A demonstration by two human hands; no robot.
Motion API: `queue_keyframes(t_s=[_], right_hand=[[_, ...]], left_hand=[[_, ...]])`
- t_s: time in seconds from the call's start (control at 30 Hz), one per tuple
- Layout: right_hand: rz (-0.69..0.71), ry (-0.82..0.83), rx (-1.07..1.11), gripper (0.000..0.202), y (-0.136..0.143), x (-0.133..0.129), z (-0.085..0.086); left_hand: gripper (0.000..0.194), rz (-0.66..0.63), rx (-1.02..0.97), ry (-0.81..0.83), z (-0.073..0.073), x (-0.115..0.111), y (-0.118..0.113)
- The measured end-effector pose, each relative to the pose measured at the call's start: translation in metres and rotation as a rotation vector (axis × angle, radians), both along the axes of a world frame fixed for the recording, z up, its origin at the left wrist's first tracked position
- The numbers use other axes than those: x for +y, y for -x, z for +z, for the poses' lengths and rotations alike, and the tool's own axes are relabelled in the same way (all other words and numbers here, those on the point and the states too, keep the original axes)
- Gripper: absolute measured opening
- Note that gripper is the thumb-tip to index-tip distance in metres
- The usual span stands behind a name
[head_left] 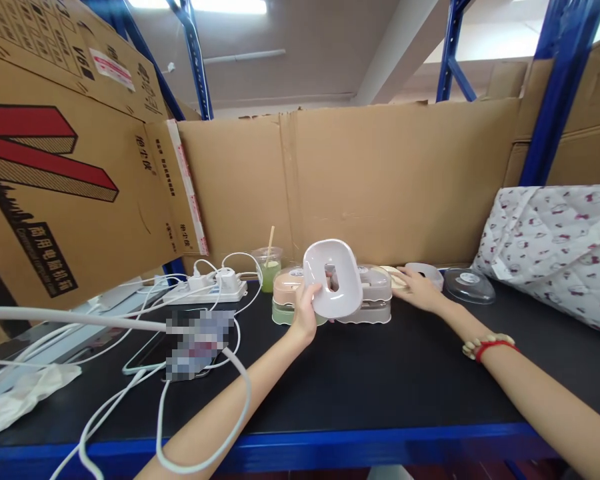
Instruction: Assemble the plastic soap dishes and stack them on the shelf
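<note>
Fingers of left hand grip white tray, lifted clear of stacked boxes. Right hand spread flat beside pale lid on counter; clear lid untouched.

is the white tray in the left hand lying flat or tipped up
Tipped up: the left hand holds the white tray by its edge, its hollow side facing the camera, off the black table.
</note>
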State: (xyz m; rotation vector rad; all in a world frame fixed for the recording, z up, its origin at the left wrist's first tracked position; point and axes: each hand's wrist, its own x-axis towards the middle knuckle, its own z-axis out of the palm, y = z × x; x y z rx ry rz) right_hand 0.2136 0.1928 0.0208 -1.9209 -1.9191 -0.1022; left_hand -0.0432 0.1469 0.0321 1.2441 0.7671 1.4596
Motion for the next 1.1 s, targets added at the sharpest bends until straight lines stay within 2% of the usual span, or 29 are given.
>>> queue_keyframes(t_s=[0.07, 0.13, 0.23, 0.33, 0.43, 0.5, 0.6, 0.67, 0.73, 0.87, 1.0, 1.1], right_hand=[[0.049, 0.125, -0.067, 0.047, 0.000, 0.001, -0.005], [0.075, 0.151, -0.098, 0.044, 0.001, 0.001, -0.005], [0.041, 0.119, -0.101, 0.038, -0.002, -0.001, 0.004], [-0.024, 0.008, -0.064, 0.033, -0.009, -0.007, 0.017], [-0.020, -0.277, -0.004, 0.036, -0.006, -0.011, 0.023], [0.021, -0.586, 0.000, 0.038, 0.005, -0.013, 0.024], [0.153, -1.084, -0.077, 0.028, 0.036, -0.021, 0.025], [0.299, -1.276, -0.166, 0.016, 0.059, -0.030, 0.028], [0.457, -1.326, -0.262, 0.011, 0.078, -0.041, 0.031], [0.665, -1.278, -0.367, 0.016, 0.098, -0.055, 0.030], [0.736, -1.253, -0.377, 0.013, 0.106, -0.057, 0.020], [0.737, -1.253, -0.366, 0.011, 0.109, -0.058, 0.017]], left_hand=[[0.046, -0.122, -0.001, 0.076, 0.002, -0.003, 0.001], [0.048, -0.203, -0.003, 0.103, 0.004, -0.005, 0.002], [0.050, -0.266, -0.014, 0.132, 0.005, -0.006, 0.002], [0.053, -0.317, 0.014, 0.169, 0.006, -0.005, 0.001], [0.060, -0.371, 0.028, 0.198, 0.008, -0.005, 0.001], [0.059, -0.359, -0.002, 0.189, 0.010, -0.006, 0.000], [0.048, -0.245, -0.099, 0.178, 0.010, -0.008, -0.002], [0.043, -0.144, -0.186, 0.205, 0.010, -0.008, -0.005], [0.040, -0.096, -0.276, 0.237, 0.010, -0.006, -0.007], [0.033, -0.109, -0.406, 0.259, 0.012, -0.004, -0.008], [0.025, -0.112, -0.446, 0.217, 0.018, -0.008, -0.004], [0.020, -0.145, -0.454, 0.277, 0.025, -0.011, 0.001]])
